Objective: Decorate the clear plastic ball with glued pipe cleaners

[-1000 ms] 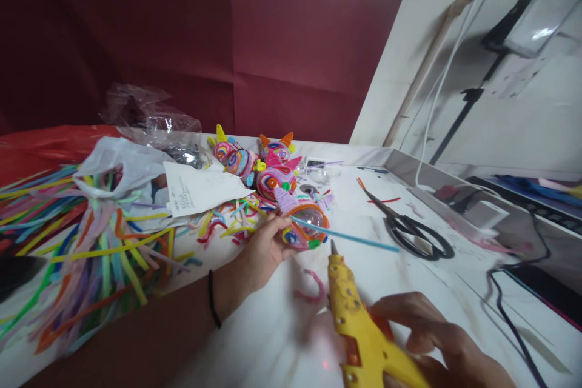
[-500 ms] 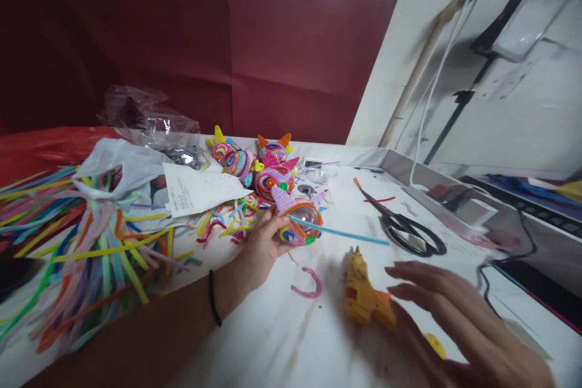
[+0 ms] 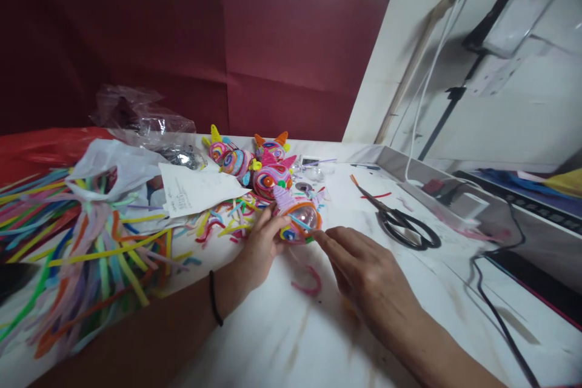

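Observation:
My left hand (image 3: 257, 248) is closed around the near-left side of a clear plastic ball (image 3: 308, 215) partly covered in coloured pipe cleaners, with a lilac ear on top. Across its bare face runs a light blue pipe cleaner (image 3: 299, 222). The fingers of my right hand (image 3: 370, 276) are pinched together on that blue strand at the ball's right edge. A curved pink pipe cleaner piece (image 3: 313, 282) lies on the table below the ball. The yellow glue gun is almost wholly hidden beneath my right hand.
Finished pipe-cleaner balls (image 3: 271, 179) sit behind. Black-handled scissors (image 3: 404, 224) lie to the right, near a white power adapter (image 3: 470, 209) and black cable (image 3: 495, 309). Loose pipe cleaners (image 3: 104, 254), a white paper (image 3: 195, 191) and plastic bags (image 3: 109, 160) fill the left.
My right hand has moved left from beside the glue gun to the ball and closed on the blue pipe cleaner. My left hand still holds the ball in about the same place.

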A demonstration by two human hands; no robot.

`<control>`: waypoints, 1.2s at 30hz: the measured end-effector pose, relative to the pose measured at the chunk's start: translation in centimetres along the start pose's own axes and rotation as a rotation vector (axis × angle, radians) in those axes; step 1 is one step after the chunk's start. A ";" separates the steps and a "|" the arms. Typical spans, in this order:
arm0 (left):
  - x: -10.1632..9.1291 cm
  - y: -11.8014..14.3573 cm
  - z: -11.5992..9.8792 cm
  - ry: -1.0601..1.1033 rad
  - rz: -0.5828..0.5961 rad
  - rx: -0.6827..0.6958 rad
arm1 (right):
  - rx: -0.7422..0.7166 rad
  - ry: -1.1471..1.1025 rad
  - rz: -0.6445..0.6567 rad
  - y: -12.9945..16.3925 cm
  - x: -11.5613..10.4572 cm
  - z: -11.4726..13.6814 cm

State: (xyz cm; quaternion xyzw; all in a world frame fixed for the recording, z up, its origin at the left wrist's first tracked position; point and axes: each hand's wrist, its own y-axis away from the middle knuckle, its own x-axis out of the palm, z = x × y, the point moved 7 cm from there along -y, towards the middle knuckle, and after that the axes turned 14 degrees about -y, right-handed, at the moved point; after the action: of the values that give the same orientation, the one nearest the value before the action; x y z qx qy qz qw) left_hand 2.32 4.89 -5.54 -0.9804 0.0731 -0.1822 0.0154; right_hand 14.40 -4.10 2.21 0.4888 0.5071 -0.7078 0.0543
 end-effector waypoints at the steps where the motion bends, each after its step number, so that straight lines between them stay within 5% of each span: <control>1: -0.1 0.0 0.1 0.007 -0.003 -0.002 | 0.010 -0.013 0.008 0.1 0.1 -0.1; 36: -0.2 0.0 0.5 0.004 -0.013 -0.052 | -0.034 0.104 0.079 0.0 1.1 -0.2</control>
State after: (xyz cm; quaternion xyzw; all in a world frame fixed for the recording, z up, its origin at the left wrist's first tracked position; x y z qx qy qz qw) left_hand 2.29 4.87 -6.11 -0.9806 0.0713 -0.1820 -0.0116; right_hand 13.96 -3.45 1.41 0.5436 0.5014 -0.6700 0.0640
